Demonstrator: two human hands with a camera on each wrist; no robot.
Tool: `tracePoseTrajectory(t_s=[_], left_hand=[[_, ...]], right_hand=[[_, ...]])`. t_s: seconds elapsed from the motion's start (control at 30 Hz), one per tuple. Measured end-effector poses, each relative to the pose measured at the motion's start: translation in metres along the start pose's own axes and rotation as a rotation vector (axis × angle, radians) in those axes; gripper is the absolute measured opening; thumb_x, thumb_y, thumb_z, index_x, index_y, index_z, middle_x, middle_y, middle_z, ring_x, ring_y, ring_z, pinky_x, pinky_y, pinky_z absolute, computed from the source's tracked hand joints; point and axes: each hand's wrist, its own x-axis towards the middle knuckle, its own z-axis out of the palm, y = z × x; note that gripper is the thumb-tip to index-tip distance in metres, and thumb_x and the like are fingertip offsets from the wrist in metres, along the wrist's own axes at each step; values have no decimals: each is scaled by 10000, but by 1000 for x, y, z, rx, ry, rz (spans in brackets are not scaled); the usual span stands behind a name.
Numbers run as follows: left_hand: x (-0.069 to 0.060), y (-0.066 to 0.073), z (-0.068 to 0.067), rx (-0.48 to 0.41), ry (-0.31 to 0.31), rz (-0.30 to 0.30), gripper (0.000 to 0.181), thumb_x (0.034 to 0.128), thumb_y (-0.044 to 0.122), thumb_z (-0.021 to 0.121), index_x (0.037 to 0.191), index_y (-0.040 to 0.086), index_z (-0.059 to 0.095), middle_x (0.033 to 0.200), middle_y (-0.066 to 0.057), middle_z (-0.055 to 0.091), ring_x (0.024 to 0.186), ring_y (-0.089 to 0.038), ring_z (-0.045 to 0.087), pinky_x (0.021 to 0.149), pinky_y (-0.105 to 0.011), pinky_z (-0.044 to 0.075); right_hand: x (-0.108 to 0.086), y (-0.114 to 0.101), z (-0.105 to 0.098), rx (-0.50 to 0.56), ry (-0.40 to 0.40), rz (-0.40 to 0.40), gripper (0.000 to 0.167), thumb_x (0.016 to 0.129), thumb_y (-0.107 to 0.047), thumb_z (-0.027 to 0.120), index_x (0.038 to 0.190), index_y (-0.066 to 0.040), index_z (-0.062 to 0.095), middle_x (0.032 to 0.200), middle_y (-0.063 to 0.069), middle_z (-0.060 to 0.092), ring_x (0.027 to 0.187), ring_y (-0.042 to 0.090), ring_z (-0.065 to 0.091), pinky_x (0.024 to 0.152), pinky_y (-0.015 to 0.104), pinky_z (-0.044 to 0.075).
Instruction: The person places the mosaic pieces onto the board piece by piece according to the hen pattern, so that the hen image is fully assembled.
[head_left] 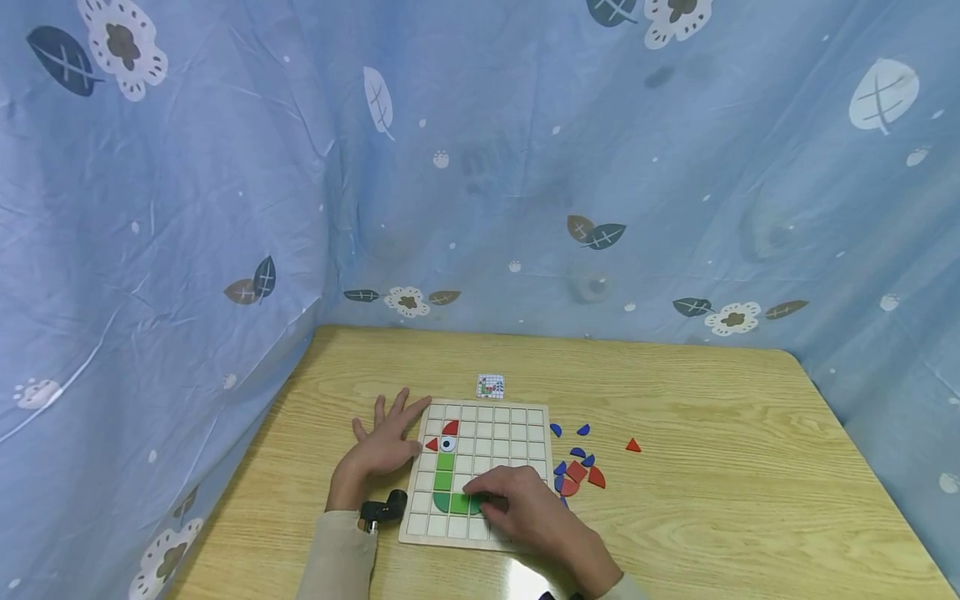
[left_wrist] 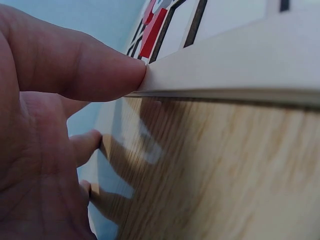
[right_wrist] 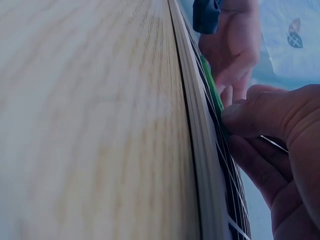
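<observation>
My left hand [head_left: 381, 448]: fingers [head_left: 415, 412] spread. My right hand [head_left: 525, 507], right of it: thumb [right_wrist: 252, 114] and forefinger [head_left: 489, 479] pinching.

We see pale gridded board [head_left: 502, 450], green squares [head_left: 444, 481], blue half-circles [head_left: 583, 430], red triangles [head_left: 633, 447]; wood-grained desk [head_left: 712, 433]; blue curtain [head_left: 480, 200], flower-and-leaf print.

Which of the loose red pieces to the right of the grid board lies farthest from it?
The red triangle, lying alone farthest right; the other loose red pieces sit closer to the grid board, among blue semicircles.
</observation>
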Motion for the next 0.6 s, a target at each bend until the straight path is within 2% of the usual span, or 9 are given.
tracePoseTrajectory(t_s=[0.43, 0.6], left_hand=[[0, 0, 0, -8, 2, -3, 884, 873, 75, 603, 1720, 204, 386, 1844, -214, 55, 1657, -552, -186, 1129, -879, -236], [1, 1, 0, -1, 8, -7, 884, 868, 76, 611, 1716, 199, 395, 1842, -220, 64, 1658, -556, -178, 1131, -879, -233]], right_hand=[[2, -1, 1, 11, 8, 26, 298, 924, 38, 795, 1182, -104, 844, 1149, -42, 839, 1074, 35, 741, 972, 289, 629], [1, 1, 1, 2, 37, 11, 284, 915, 12, 810, 1172, -102, 845, 1140, -40, 841, 1067, 34, 749, 955, 287, 636]])
